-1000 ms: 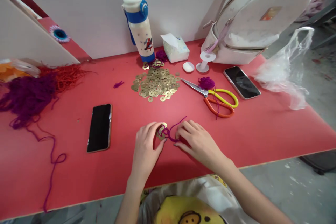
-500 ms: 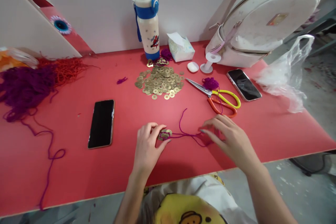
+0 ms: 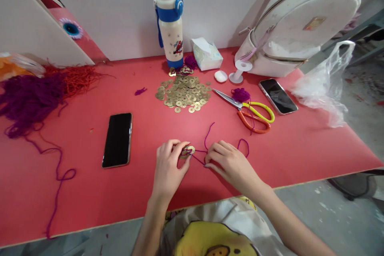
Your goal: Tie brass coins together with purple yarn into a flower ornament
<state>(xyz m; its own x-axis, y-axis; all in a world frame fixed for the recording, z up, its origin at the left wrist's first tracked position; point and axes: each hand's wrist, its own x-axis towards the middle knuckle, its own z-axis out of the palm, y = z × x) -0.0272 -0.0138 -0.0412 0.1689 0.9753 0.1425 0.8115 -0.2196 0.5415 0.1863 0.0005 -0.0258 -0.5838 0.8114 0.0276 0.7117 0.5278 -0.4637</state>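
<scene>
My left hand [image 3: 168, 167] rests on the red table [image 3: 90, 192] with its fingertips pinched on a small cluster of gold coins [image 3: 188, 151] tied with purple string [image 3: 207, 138]. My right hand [image 3: 229, 163] lies just right of the coins, fingers curled round the same purple string. One loose end of the string rises toward the table's middle and another loops out to the right of my right hand. A heap of loose gold coins [image 3: 183, 94] lies farther back.
A black phone [image 3: 117, 139] lies left of my hands. Scissors [image 3: 247, 112] with yellow and orange handles, a second phone [image 3: 278, 96], a water bottle [image 3: 170, 28], tissues [image 3: 207, 54], a white backpack [image 3: 297, 20], a plastic bag [image 3: 325, 84] and piles of purple yarn [image 3: 28, 100] ring the table.
My right hand, which had drawn the string out to the right, has come back left beside the coins. My left hand stays on the coins.
</scene>
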